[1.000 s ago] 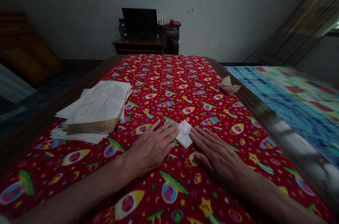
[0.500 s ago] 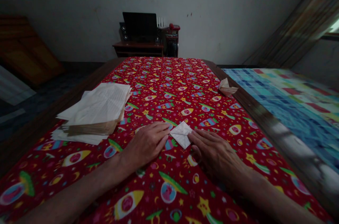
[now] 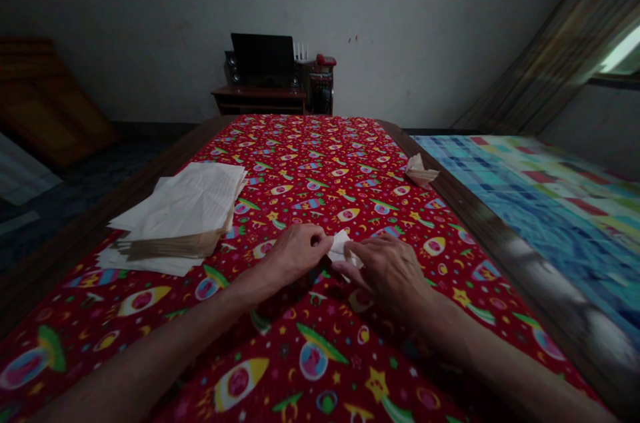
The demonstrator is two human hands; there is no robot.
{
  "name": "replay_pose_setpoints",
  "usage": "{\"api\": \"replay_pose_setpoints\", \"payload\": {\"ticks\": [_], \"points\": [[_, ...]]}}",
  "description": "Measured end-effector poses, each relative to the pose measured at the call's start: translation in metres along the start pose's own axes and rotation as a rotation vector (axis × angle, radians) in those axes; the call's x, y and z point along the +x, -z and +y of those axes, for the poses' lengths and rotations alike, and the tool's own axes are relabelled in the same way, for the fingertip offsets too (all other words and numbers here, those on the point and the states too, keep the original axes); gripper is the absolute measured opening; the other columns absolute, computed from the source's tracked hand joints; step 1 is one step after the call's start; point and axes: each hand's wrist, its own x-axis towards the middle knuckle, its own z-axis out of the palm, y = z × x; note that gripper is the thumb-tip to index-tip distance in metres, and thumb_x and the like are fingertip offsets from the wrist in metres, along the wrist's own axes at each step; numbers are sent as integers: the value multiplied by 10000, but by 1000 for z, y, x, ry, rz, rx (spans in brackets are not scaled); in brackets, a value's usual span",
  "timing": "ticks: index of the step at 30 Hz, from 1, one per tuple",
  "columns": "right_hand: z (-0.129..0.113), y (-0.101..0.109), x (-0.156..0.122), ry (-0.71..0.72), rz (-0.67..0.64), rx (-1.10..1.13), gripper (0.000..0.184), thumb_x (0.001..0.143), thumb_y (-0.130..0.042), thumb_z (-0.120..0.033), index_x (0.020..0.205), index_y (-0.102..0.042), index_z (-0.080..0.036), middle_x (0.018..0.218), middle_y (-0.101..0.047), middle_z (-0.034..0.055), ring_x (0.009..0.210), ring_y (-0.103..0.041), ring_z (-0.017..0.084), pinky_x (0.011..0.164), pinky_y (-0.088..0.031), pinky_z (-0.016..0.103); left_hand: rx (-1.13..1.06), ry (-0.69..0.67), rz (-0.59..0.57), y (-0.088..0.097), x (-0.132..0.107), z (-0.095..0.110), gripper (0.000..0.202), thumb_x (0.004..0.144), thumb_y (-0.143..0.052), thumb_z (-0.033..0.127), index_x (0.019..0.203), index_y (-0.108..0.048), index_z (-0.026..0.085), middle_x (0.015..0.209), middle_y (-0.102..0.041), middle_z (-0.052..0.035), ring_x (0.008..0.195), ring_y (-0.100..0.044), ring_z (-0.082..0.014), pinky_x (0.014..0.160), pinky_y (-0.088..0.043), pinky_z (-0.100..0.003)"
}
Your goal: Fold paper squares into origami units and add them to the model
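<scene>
A small folded piece of white paper (image 3: 340,243) is between my two hands above the red patterned cloth (image 3: 320,203). My left hand (image 3: 299,248) pinches its left corner between thumb and curled fingers. On the other side, my right hand (image 3: 387,266) grips the paper's right part, thumb below and fingers over it, hiding much of that side. To the left lies a stack of paper sheets (image 3: 185,203), the top ones creased. Near the table's right edge sits a folded paper piece (image 3: 421,171) with a raised point.
The cloth covers a dark wooden table (image 3: 460,200). A bed with a blue checked cover (image 3: 520,230) stands along the right. At the far wall are a monitor (image 3: 263,58) on a desk (image 3: 260,95) and a red telephone (image 3: 326,60). A wooden cabinet (image 3: 50,103) is at left.
Both hands have gone from lying flat beside the paper diamond to pinching it. The paper is now lifted or tilted and partly covered. The view has shifted slightly.
</scene>
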Motion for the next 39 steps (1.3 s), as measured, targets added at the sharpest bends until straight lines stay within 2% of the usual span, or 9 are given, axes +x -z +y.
{"api": "replay_pose_setpoints", "payload": {"ticks": [6, 11, 13, 17, 21, 26, 31, 35, 39], "points": [[-7, 8, 27, -196, 43, 113, 391, 888, -441, -392, 602, -599, -176, 508, -576, 35, 452, -469, 120, 502, -205, 274, -194, -191, 115, 4, 1, 8, 350, 924, -339, 301, 655, -524, 177, 688, -560, -1, 681, -532, -137, 657, -427, -250], [9, 6, 37, -426, 190, 859, 381, 841, -443, -407, 540, -482, -179, 493, -442, -24, 448, -386, 91, 459, -245, 229, -261, -236, 322, -1, -1, 2, 255, 907, -416, 282, 1117, -508, 170, 1134, -563, -97, 1068, -534, -202, 944, -434, -368], [13, 4, 37, -499, 229, 1106, 381, 806, -484, -441, 526, -445, -184, 501, -402, -38, 456, -357, 82, 455, -265, 220, -374, -164, 301, -7, 1, -4, 382, 878, -469, 306, 1228, -424, 159, 1195, -535, -125, 1075, -545, -214, 918, -461, -381], [10, -6, 34, -575, 154, 1308, 386, 765, -534, -487, 541, -449, -185, 494, -378, -53, 444, -319, 73, 438, -251, 214, -709, -34, 97, -15, 6, -16, 500, 849, -493, 331, 1290, -354, 141, 907, -625, -49, 799, -629, -157, 697, -518, -277], [11, -19, 31, -511, 64, 1170, 392, 806, -505, -481, 559, -492, -177, 480, -423, -47, 426, -339, 76, 422, -247, 211, -742, -20, 46, -8, 5, -22, 541, 794, -535, 260, 1301, -382, 153, 823, -642, -13, 717, -625, -136, 638, -490, -238], [21, -26, 28, -408, 139, 806, 224, 808, -573, -335, 944, -639, -170, 719, -652, 16, 615, -564, 137, 562, -397, 232, -485, -101, -56, 4, 4, -26, 361, 785, -509, 173, 1139, -571, 146, 863, -668, -36, 765, -623, -154, 669, -482, -248], [18, -25, 28, -188, 67, 596, 81, 801, -591, -202, 848, -652, -177, 791, -639, 25, 672, -563, 131, 610, -398, 232, -80, -261, 42, 0, 1, -29, 366, 815, -532, 146, 1177, -565, 186, 1076, -604, -63, 1008, -566, -201, 911, -445, -340], [17, -29, 26, -120, 57, 481, 36, 814, -597, -190, 812, -627, -171, 829, -611, 40, 682, -537, 133, 599, -377, 235, 107, -306, 183, -5, -7, -28, 267, 845, -550, 191, 1111, -534, 172, 1042, -517, -69, 973, -527, -214, 861, -463, -359], [21, -34, 23, -73, 65, 466, 73, 852, -559, -209, 803, -595, -170, 815, -588, 41, 696, -524, 141, 608, -371, 245, 137, -441, 81, 0, -25, -25, 92, 909, -472, 172, 877, -558, 173, 899, -538, -32, 885, -520, -181, 800, -448, -310]]}}
